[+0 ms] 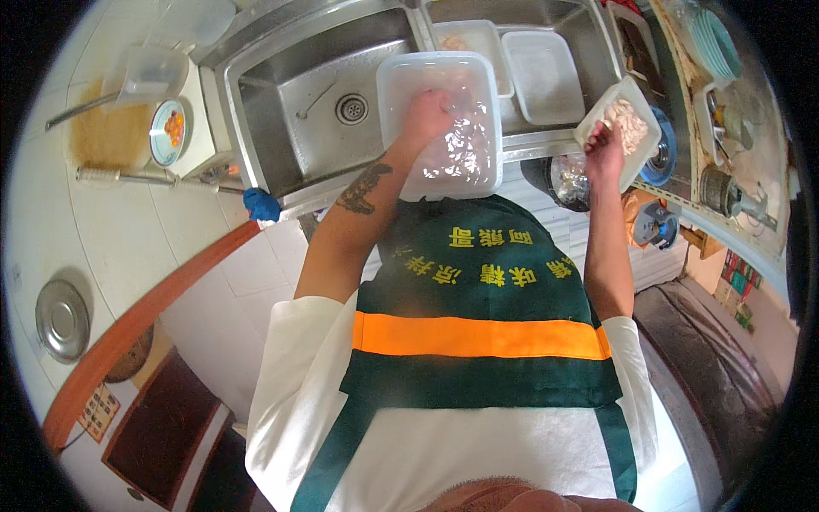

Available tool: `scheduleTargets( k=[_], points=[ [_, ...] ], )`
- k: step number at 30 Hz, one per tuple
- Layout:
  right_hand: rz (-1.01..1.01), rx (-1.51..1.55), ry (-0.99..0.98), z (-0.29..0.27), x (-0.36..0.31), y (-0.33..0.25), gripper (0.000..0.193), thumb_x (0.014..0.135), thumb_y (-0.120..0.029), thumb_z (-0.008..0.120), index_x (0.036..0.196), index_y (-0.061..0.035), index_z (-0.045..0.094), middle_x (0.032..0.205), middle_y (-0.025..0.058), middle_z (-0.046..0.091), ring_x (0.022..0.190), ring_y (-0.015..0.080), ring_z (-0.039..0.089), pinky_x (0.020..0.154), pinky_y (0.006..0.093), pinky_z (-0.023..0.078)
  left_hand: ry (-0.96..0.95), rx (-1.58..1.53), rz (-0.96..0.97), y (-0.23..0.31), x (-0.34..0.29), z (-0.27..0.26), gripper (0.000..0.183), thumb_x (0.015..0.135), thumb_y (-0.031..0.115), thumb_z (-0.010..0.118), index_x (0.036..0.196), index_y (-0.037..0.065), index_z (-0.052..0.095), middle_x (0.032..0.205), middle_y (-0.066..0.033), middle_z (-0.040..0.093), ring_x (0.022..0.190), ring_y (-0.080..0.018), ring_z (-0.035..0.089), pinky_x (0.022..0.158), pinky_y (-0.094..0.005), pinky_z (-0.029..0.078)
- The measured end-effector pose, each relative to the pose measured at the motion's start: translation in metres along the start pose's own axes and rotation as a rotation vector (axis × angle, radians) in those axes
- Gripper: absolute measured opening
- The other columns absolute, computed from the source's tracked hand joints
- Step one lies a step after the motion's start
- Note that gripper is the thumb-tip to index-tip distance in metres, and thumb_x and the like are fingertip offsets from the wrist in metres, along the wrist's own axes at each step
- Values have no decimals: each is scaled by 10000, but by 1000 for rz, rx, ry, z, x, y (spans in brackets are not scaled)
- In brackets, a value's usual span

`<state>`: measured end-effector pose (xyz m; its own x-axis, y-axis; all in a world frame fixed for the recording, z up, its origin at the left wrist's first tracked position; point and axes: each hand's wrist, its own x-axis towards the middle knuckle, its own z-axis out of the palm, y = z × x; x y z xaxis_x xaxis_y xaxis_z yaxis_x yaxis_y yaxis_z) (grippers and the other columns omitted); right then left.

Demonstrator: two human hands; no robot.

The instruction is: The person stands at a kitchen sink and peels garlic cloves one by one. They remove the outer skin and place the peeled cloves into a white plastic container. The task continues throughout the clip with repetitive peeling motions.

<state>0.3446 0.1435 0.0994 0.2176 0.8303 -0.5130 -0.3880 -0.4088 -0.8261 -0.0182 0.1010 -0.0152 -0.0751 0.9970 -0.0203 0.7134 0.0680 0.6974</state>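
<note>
A large translucent plastic tub (pixel 490 181) of cloudy water stands at the sink's front edge, close against my apron. Pale pinkish pieces (pixel 452 154) show dimly under the glossy surface. My left hand (pixel 428 113) dips into this tub with its fingers curled; whatever they grip is hidden. To the right, a smaller white container (pixel 641 160) holds a heap of pale pink meat pieces (pixel 627 124). Over the near left side of that container is my right hand (pixel 605 143), fingertips drawn together beside the heap. I cannot make out what is between them.
A steel sink basin (pixel 281 128) with a drain lies left of the tub. Two white trays (pixel 543 77) sit in the right basin. At far left is a bowl (pixel 167 134) with orange pieces. Shelving with stacked bowls (pixel 713 47) lines the right.
</note>
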Motion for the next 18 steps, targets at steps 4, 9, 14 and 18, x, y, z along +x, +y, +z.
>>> scheduleTargets(
  k=[4,9,14,18],
  points=[
    [-46,30,83,-22,-12,-8,376,1027,-423,412,907,-123,603,719,-30,532,630,110,456,603,253,375,-50,541,51,-12,34,-5,194,783,186,661,956,112,708,1069,-152,664,1076,-312,601,939,-444,466],
    [106,-5,-174,24,-36,34,262,979,-311,537,887,-80,621,742,-18,568,619,90,479,560,241,382,-226,624,106,-32,43,-3,227,807,234,651,975,86,688,1017,-146,668,1062,-313,610,894,-449,491],
    [212,-426,-377,96,-50,86,175,945,-224,602,969,-57,646,778,-13,615,653,75,542,589,225,451,-89,257,95,-35,23,-15,244,811,154,634,1020,35,677,995,-146,688,930,-327,653,821,-450,517],
    [305,-430,-492,130,-50,122,175,905,-104,646,1062,-27,648,852,37,652,750,119,613,662,256,512,-1,-339,-224,-14,-3,-25,263,813,72,611,1064,27,675,969,-122,702,818,-248,673,739,-359,532]
  ],
)
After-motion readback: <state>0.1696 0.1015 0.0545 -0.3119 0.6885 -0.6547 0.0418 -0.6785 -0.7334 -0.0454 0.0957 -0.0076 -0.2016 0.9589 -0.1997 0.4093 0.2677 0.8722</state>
